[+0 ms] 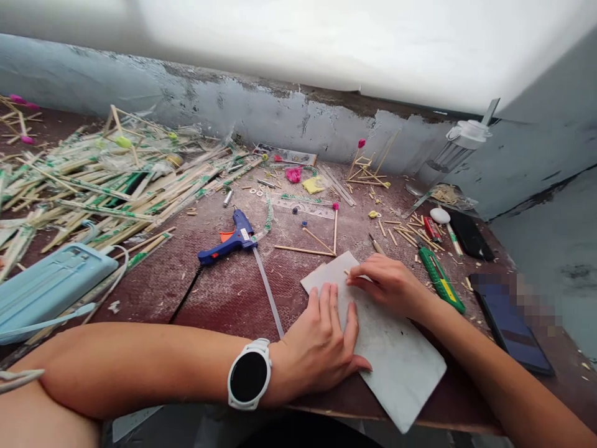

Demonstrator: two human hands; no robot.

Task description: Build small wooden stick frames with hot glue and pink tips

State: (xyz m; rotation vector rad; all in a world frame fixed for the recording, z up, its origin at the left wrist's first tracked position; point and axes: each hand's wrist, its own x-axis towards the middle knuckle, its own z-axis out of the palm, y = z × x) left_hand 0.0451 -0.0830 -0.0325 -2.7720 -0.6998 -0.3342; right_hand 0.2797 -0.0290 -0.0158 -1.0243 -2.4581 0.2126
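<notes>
Left hand pressed flat on the grey rectangular board, right hand pinching a thin wooden stick lower centre; it could snap or roll.

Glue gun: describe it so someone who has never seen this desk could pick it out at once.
Start from the grey board under both hands at the desk's near edge, then look up and left. The glue gun lies on its side on bare desk, a clear glue stick trailing from it. It is the only blue, pistol-shaped tool; the nearby pile is pale sticks.
</notes>
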